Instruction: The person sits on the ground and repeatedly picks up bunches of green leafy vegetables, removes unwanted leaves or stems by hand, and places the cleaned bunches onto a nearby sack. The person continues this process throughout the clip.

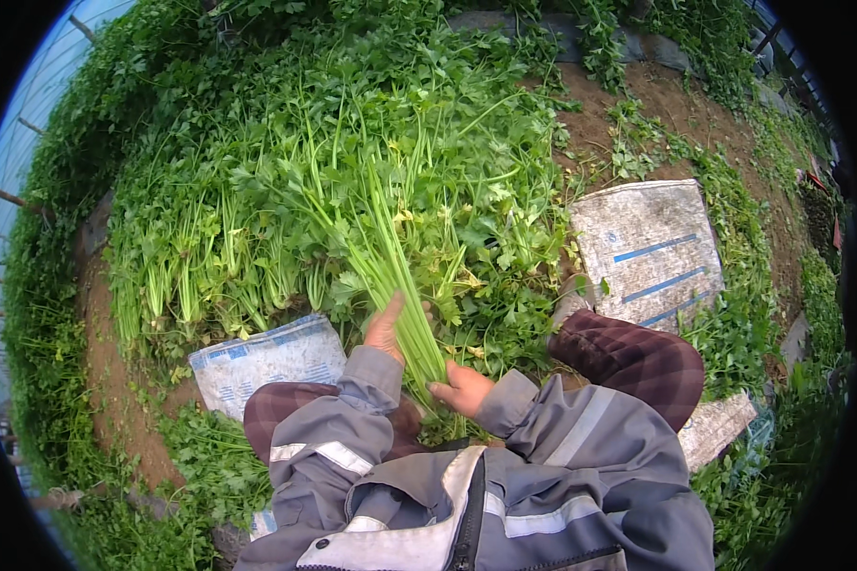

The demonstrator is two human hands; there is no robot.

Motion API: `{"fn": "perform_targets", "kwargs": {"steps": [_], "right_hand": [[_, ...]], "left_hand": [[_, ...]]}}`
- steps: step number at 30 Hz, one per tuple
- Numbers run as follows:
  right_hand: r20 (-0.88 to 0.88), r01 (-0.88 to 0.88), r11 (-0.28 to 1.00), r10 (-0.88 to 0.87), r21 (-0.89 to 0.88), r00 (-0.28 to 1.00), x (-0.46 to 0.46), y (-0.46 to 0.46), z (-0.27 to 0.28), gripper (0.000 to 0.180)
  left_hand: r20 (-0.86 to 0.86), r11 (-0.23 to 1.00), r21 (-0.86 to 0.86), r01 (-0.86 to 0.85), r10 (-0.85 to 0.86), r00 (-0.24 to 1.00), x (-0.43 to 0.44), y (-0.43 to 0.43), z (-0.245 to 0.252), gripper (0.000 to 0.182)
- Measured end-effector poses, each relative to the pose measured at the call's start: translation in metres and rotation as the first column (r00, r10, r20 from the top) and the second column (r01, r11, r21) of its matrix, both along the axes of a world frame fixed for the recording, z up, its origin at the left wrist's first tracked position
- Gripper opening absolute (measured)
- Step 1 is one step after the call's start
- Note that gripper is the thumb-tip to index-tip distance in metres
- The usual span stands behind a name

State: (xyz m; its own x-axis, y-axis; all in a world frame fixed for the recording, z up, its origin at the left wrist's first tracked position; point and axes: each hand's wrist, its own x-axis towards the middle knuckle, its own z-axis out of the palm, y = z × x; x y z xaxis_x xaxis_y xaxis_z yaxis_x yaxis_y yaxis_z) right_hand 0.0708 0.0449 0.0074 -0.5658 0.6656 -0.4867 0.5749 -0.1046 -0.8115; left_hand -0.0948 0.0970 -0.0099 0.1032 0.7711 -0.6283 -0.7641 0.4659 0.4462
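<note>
A bunch of celery [393,278] slants across the middle of the view, its leafy tops pointing away from me and its stalk bases near my lap. My left hand [387,328] grips the stalks partway up, thumb along the near side and fingertips showing past the far side. Lower down, my right hand [465,387] holds the bunch close to its base. The very ends of the stalks are partly hidden by leaves and shade. Behind the bunch lies a broad heap of cut celery [271,214], with pale stalk bases towards me on the left.
A dirty white woven sack [650,250] with blue stripes lies at the right, and a printed white sack [271,360] lies left of my knee. Standing celery [50,300] lines the left edge beside plastic greenhouse sheeting [14,171]. Bare soil [721,135] shows at upper right.
</note>
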Motion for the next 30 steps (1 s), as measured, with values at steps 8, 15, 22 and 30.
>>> {"fn": "perform_targets", "kwargs": {"steps": [8, 15, 22, 30], "right_hand": [[-0.442, 0.086, 0.993, -0.041, 0.083, 0.896, -0.003, -0.004, 0.039, 0.057], [-0.31, 0.511, 0.858, -0.5, -0.053, 0.808, -0.02, 0.057, -0.004, 0.031], [0.169, 0.423, 0.832, -0.504, 0.36, 0.847, -0.106, 0.183, -0.036, 0.032], [0.49, 0.355, 0.877, -0.477, 0.325, 0.73, -0.146, 0.193, -0.046, 0.053]], "left_hand": [[-0.067, 0.963, 0.239, -0.124, 0.144, 0.987, -0.026, 0.002, 0.08, 0.037], [0.079, 0.558, 0.82, -0.129, 0.112, 0.991, -0.094, -0.004, 0.154, 0.047], [-0.158, 0.945, 0.058, -0.322, 0.327, 0.932, -0.097, 0.026, 0.082, 0.017], [-0.133, 0.951, 0.061, -0.302, 0.308, 0.942, -0.107, 0.025, 0.07, 0.015]]}}
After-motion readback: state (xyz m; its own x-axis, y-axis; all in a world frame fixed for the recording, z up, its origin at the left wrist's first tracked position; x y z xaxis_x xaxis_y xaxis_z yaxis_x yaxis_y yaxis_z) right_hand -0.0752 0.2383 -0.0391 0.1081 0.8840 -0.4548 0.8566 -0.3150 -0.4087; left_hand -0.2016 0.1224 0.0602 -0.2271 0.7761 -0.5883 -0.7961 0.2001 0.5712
